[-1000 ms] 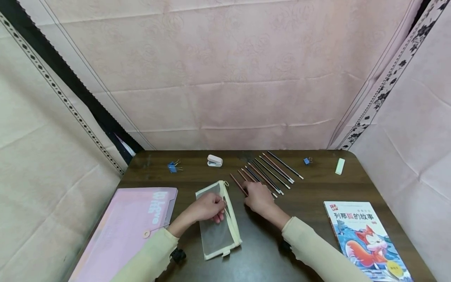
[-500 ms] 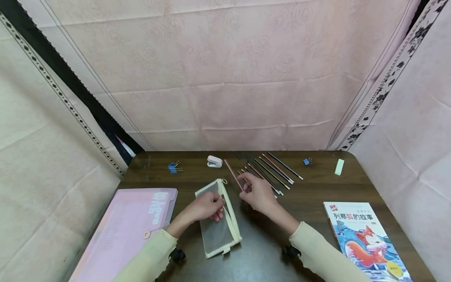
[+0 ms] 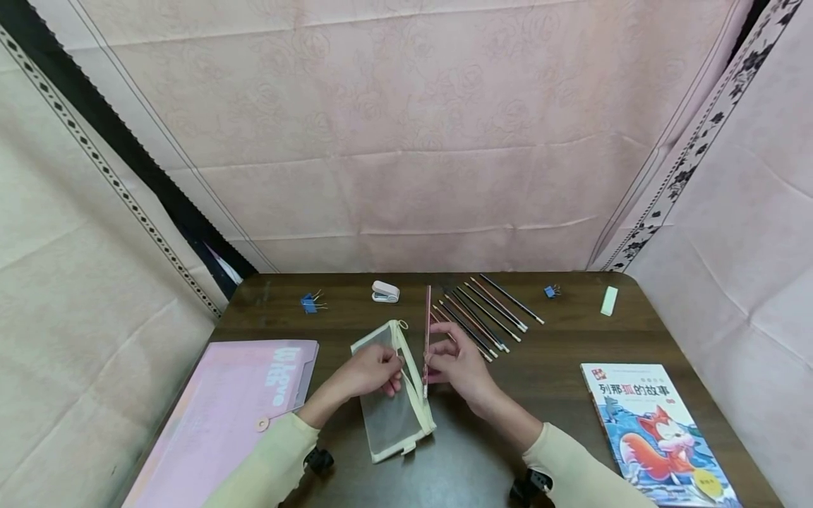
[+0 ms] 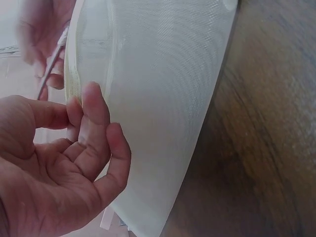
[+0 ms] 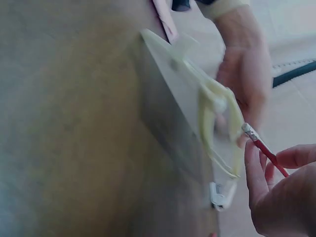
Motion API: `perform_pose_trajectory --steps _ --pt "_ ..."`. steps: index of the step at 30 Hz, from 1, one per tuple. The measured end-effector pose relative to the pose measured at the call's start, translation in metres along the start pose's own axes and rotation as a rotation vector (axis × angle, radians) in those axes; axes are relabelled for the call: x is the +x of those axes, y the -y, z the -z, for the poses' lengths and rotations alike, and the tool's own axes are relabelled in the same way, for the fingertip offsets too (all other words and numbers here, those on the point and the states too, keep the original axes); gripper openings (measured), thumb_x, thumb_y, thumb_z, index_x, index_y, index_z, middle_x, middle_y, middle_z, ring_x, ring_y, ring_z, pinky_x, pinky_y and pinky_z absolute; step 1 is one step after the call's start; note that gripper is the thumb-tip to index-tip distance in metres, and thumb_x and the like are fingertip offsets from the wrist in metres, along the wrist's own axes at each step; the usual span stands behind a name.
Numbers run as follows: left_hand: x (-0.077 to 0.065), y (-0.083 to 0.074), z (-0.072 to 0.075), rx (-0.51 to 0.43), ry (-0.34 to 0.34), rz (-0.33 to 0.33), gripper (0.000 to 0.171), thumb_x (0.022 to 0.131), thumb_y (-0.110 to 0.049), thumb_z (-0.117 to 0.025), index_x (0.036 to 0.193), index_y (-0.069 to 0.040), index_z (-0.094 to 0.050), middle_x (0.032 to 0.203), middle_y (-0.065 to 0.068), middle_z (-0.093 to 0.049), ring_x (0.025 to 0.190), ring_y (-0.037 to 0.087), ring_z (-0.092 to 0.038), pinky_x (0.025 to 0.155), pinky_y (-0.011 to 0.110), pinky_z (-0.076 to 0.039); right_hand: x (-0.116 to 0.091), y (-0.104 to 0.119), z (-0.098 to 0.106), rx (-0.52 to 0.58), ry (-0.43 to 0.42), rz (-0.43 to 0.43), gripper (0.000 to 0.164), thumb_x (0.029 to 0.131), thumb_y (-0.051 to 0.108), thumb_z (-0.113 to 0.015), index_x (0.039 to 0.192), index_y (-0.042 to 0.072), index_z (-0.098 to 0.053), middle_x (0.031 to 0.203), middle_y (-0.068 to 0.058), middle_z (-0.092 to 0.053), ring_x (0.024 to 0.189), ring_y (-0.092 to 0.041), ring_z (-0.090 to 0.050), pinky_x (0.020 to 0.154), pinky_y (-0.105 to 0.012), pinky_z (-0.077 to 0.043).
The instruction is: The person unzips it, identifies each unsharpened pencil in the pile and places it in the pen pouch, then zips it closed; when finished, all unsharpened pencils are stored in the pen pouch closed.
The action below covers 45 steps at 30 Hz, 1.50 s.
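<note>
A mesh zip pouch (image 3: 390,427) with cream edging stands at a slant on the table. My left hand (image 3: 370,372) pinches its zippered edge between thumb and fingers, seen closely in the left wrist view, where pale mesh (image 4: 158,98) spreads beside the fingers. Just right of the pouch, my right hand (image 3: 462,367) holds a red pencil (image 3: 428,310) nearly upright in the head view. In the right wrist view the pencil's white eraser end (image 5: 248,129) points towards the gaping zip opening (image 5: 207,123). Whether the eraser touches the zip I cannot tell.
Several pencils (image 3: 485,310) lie side by side behind my right hand. Along the back are a white stapler (image 3: 385,291), two blue binder clips (image 3: 309,303) and a pale green eraser-like block (image 3: 609,300). A pink folder (image 3: 248,409) lies left, a picture book (image 3: 663,430) right.
My right hand has lifted the leftmost pencil off the table, turned it upright and brought it beside the pouch. My left hand keeps its pinch on the pouch edge.
</note>
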<state>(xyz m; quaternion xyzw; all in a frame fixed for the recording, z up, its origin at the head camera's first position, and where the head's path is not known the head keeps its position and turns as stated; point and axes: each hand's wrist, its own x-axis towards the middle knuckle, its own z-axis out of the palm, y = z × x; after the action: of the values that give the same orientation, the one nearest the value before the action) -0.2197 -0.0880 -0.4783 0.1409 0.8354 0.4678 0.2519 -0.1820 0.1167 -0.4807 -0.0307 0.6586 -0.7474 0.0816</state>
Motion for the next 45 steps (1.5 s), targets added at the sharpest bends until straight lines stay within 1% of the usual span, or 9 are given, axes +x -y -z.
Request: perform_pose_trajectory --steps 3,5,9,12,18,23,33,38,45 --pt "0.002 0.001 0.000 0.005 -0.006 -0.004 0.030 0.098 -0.019 -0.047 0.079 -0.001 -0.063 0.070 0.011 -0.069 0.057 0.021 -0.068 0.065 0.040 -0.057 -0.004 -0.007 -0.004 -0.030 0.022 -0.039 0.049 0.087 -0.005 -0.059 0.131 0.013 -0.045 0.106 -0.031 -0.059 0.080 -0.028 -0.065 0.072 -0.049 -0.057" --pt "0.003 0.002 0.000 0.016 -0.013 -0.010 0.031 0.098 -0.020 -0.048 0.079 -0.002 -0.063 0.070 0.011 -0.070 0.058 0.021 -0.068 0.065 0.039 -0.056 -0.006 -0.011 -0.007 -0.066 0.041 -0.063 0.049 0.087 -0.004 -0.059 0.131 0.012 -0.045 0.107 -0.032 -0.059 0.080 -0.027 -0.066 0.070 -0.047 -0.058" --pt "0.004 0.002 0.002 0.032 -0.038 -0.016 0.031 0.098 -0.021 -0.048 0.079 -0.002 -0.063 0.072 0.011 -0.070 0.060 0.021 -0.069 0.066 0.037 -0.056 -0.011 -0.017 -0.010 -0.138 0.090 -0.103 0.047 0.086 -0.001 -0.059 0.130 0.011 -0.046 0.096 -0.022 -0.063 0.074 -0.020 -0.065 0.064 -0.042 -0.058" --pt "0.005 0.003 0.003 0.036 -0.046 -0.018 0.030 0.099 -0.020 -0.048 0.080 -0.002 -0.063 0.073 0.011 -0.071 0.062 0.021 -0.070 0.066 0.036 -0.056 -0.012 -0.021 -0.011 -0.172 0.125 -0.124 0.046 0.085 -0.001 -0.058 0.129 0.010 -0.048 0.090 -0.015 -0.063 0.074 -0.017 -0.064 0.062 -0.038 -0.057" --pt "0.004 0.002 0.001 0.032 -0.040 -0.022 0.030 0.099 -0.020 -0.047 0.082 -0.003 -0.064 0.076 0.011 -0.070 0.064 0.020 -0.070 0.067 0.036 -0.057 -0.010 -0.022 -0.009 -0.226 0.165 -0.147 0.045 0.084 0.000 -0.058 0.127 0.010 -0.050 0.088 -0.013 -0.066 0.074 -0.016 -0.065 0.060 -0.038 -0.056" --pt "0.004 0.001 0.000 0.035 -0.046 -0.034 0.029 0.099 -0.019 -0.048 0.082 -0.003 -0.064 0.077 0.012 -0.070 0.065 0.021 -0.071 0.067 0.036 -0.057 -0.009 -0.022 -0.007 -0.252 0.183 -0.157 0.044 0.083 0.000 -0.056 0.127 0.008 -0.050 0.086 -0.012 -0.067 0.073 -0.015 -0.064 0.059 -0.039 -0.056" --pt "0.002 -0.001 0.000 0.066 -0.010 -0.067 0.027 0.099 -0.019 -0.047 0.085 -0.004 -0.064 0.078 0.010 -0.070 0.068 0.021 -0.071 0.069 0.038 -0.056 -0.006 -0.022 -0.007 -0.311 0.208 -0.175 0.040 0.083 -0.002 -0.057 0.120 0.010 -0.056 0.086 -0.010 -0.067 0.071 -0.016 -0.063 0.056 -0.038 -0.056" --pt "0.002 0.000 0.000 0.075 -0.009 -0.054 0.029 0.100 -0.021 -0.047 0.084 -0.006 -0.065 0.078 0.009 -0.070 0.069 0.021 -0.071 0.071 0.040 -0.055 -0.004 -0.019 -0.006 -0.311 0.196 -0.154 0.037 0.084 -0.001 -0.059 0.119 0.009 -0.057 0.090 -0.014 -0.068 0.072 -0.018 -0.065 0.058 -0.040 -0.057" --pt "0.002 0.001 0.001 0.065 -0.007 -0.051 0.029 0.100 -0.023 -0.047 0.084 -0.006 -0.064 0.079 0.009 -0.070 0.069 0.020 -0.071 0.074 0.043 -0.055 -0.001 -0.010 0.004 -0.279 0.171 -0.108 0.036 0.088 0.004 -0.063 0.123 0.008 -0.056 0.099 -0.023 -0.067 0.077 -0.030 -0.067 0.064 -0.044 -0.058"
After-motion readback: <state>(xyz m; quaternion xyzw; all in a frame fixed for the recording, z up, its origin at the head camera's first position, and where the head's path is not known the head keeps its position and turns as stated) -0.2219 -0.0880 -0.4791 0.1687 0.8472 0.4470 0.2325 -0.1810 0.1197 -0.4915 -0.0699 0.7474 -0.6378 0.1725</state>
